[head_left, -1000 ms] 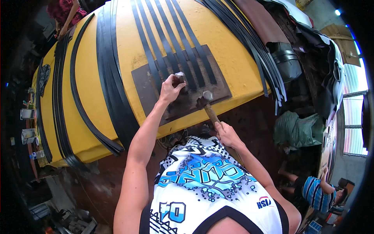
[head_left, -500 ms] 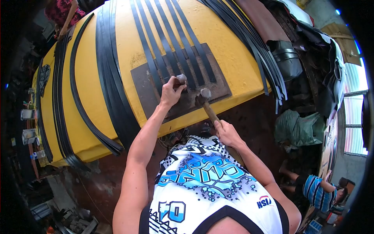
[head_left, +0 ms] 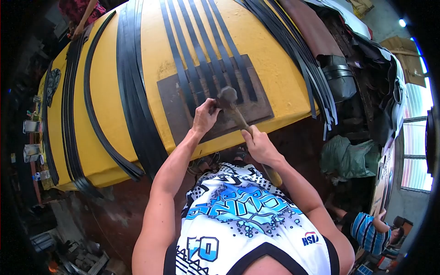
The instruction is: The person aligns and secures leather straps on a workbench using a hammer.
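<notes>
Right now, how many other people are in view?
2: a person in red at the yellow table's far left end, a person in a striped shirt low at right. Others may be hidden.

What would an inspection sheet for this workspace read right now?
Surface: yellow table, worn, with a brown plate at its near edge.
Job's things: black strips laid side by side onto the plate; hammer, head over the strip ends.
Clutter: strip bundles along the left; small containers far left.
Hands: left hand fisted beside the hammer head, its grip hidden; right hand closed on the hammer handle.
Cables: nothing seen.
Surroundings: person in a striped shirt lower right; another person at the far end; green sack.
</notes>
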